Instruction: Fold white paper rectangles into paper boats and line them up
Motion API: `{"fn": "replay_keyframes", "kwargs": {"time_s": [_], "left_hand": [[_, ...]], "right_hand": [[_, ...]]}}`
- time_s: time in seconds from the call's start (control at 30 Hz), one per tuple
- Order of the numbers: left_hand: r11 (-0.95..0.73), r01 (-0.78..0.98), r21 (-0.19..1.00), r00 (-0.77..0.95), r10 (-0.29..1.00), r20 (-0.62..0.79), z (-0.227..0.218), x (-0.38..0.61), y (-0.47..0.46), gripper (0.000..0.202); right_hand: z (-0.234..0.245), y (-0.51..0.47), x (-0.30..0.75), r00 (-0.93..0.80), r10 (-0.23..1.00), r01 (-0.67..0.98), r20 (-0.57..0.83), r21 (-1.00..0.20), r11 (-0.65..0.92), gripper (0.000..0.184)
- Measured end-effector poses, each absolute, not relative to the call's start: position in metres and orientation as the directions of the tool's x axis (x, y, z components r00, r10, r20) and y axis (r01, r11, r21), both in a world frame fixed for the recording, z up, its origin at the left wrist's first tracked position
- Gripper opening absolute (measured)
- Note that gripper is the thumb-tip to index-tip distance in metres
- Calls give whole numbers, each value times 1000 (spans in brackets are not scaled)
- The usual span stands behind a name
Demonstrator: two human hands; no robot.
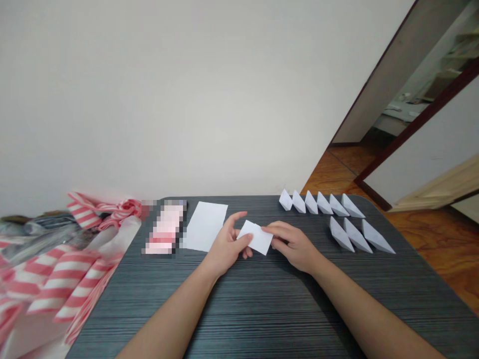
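A small folded white paper is held between both hands just above the dark striped table. My left hand pinches its left edge with thumb and fingers. My right hand grips its right side, fingers curled over the top. A flat white sheet lies just left of my left hand.
Several folded white paper boats stand in a row at the back right, with three more in front. A blurred pink item lies left of the sheet. Red-and-white striped plastic bags cover the left edge. A wall stands behind; wooden floor at right.
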State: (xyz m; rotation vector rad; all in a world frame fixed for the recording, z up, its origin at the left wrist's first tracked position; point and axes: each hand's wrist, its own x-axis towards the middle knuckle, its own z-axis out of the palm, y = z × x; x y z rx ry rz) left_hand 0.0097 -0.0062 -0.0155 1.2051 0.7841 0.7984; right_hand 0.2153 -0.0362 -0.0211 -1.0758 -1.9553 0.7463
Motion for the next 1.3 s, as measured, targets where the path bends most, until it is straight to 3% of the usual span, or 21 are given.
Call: {"fn": "replay_keyframes", "kwargs": {"time_s": [0.17,0.3,0.4,0.73,1.13,1.3], "left_hand": [[191,-112,975,540,835,-102,-14,10,-7,57],[210,-115,971,573,813,-108,-18,8,-7,51],[192,-91,977,592,799,-102,-21,7,-7,53],[49,95,994,602,793,-96,-10,10,-11,33],[83,138,987,609,779,-151,-11,10,-10,35],[79,141,987,600,786,-148,-12,9,-10,35]], "right_hand": [[-24,-36,216,-316,879,453,356,-758,470,27],[-20,-38,217,-197,904,498,380,-755,426,19],[-16,-40,216,-131,944,507,302,-798,325,24],[-18,-42,209,-214,970,406,112,-893,193,29],[-24,-40,206,-248,967,310,58,-941,136,24],[-29,-42,206,-247,967,205,66,-971,119,33]]}}
